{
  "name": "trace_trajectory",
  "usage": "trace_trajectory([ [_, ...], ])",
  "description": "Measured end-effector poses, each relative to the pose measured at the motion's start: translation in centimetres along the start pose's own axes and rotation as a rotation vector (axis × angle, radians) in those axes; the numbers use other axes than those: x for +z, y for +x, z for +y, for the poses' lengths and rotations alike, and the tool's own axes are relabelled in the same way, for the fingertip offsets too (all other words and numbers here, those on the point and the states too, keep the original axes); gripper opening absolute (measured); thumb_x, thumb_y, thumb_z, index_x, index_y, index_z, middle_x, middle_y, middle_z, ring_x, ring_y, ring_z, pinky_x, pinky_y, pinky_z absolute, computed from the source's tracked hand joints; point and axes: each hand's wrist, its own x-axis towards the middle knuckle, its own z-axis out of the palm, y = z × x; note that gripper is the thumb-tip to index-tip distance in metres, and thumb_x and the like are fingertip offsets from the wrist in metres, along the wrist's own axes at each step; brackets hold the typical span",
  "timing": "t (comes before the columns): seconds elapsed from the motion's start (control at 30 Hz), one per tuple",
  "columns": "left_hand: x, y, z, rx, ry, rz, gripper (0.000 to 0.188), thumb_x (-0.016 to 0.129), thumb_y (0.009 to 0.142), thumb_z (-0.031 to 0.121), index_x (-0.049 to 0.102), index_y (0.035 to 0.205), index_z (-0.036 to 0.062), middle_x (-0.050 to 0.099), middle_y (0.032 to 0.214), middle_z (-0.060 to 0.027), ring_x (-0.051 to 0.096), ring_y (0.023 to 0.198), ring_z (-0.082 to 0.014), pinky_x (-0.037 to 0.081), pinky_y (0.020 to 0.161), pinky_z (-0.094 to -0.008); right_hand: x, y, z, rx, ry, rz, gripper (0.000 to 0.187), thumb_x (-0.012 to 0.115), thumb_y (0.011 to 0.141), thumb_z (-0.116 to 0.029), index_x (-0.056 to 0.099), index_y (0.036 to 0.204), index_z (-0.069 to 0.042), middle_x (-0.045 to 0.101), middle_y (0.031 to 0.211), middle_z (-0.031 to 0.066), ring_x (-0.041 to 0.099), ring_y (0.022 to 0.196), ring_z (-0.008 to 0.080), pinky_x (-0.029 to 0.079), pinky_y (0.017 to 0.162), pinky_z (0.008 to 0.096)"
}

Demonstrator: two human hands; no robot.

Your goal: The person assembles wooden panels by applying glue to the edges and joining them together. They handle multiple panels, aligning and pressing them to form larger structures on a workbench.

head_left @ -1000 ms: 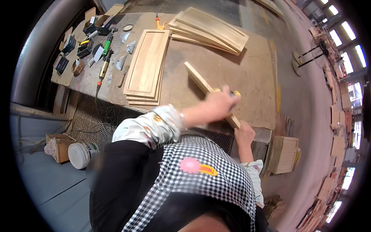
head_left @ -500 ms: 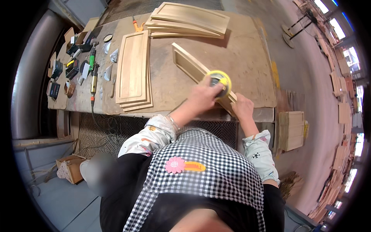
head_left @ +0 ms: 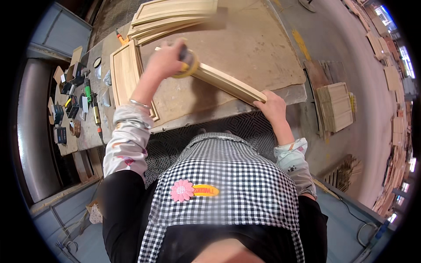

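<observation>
Perhaps the wooden panel (head_left: pixel 228 84) could tip under uneven pressure: left hand (head_left: pixel 166 60) curled round the sander (head_left: pixel 190 63), right hand (head_left: pixel 272 106) clasping only the panel's right end.

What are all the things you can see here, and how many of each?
Wooden panel: one, pale, between the hands
Round tool: one, yellow and dark, blurred, in the left hand
Far panel pile: one, pale, table's far side
Left panel pile: one, pale, table's left half
Table: one, brown-topped, before the person
Green tool: one, green, table's left
Boxes: several, mostly dark, table's left end
Right panel stack: one, pale, beyond the table's right edge
Metal cylinder: one, grey, far left
Apron: one, black-and-white checked, on the person
Left hand: one, bare, gripping the round tool
Right hand: one, bare, gripping the wooden panel's right end
</observation>
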Motion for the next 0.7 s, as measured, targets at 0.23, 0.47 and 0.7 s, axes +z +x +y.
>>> trace_trajectory([
  [0.23,4.9,-4.4,12.6,0.265,-0.248,0.206,0.051,0.069,0.074,0.017,0.055,0.122,0.0231,0.054,0.104,-0.0189,0.064,0.077,-0.0389,0.055,0.066,-0.0461,1.4,2.8,-3.3,-0.1,-0.192,-0.156,0.032,0.071,0.072,-0.021,0.066,0.101,-0.01,0.069,0.088,0.0163,0.066,0.089,0.0364,0.052,0.078,0.0453],
  [0.47,10.2,-6.3,8.8,0.192,-0.36,0.442,0.051,0.071,0.073,0.016,0.053,0.121,0.0178,0.05,0.11,-0.0216,0.062,0.084,-0.0402,0.054,0.067,-0.0474,0.7,0.4,-2.0,-0.04,-0.064,-0.326,0.027,0.066,0.073,-0.019,0.064,0.098,-0.01,0.069,0.089,0.0172,0.064,0.089,0.038,0.049,0.078,0.0484],
  [0.7,6.0,-0.6,-2.4,-0.296,-0.191,0.558,0.054,0.069,0.078,0.023,0.047,0.127,0.0171,0.05,0.108,-0.0239,0.063,0.082,-0.0442,0.052,0.07,-0.0522,0.9,-0.5,-2.1,-0.048,-0.039,-0.293,0.027,0.066,0.073,-0.019,0.065,0.099,-0.011,0.069,0.088,0.0164,0.064,0.087,0.0377,0.05,0.077,0.0477],
])
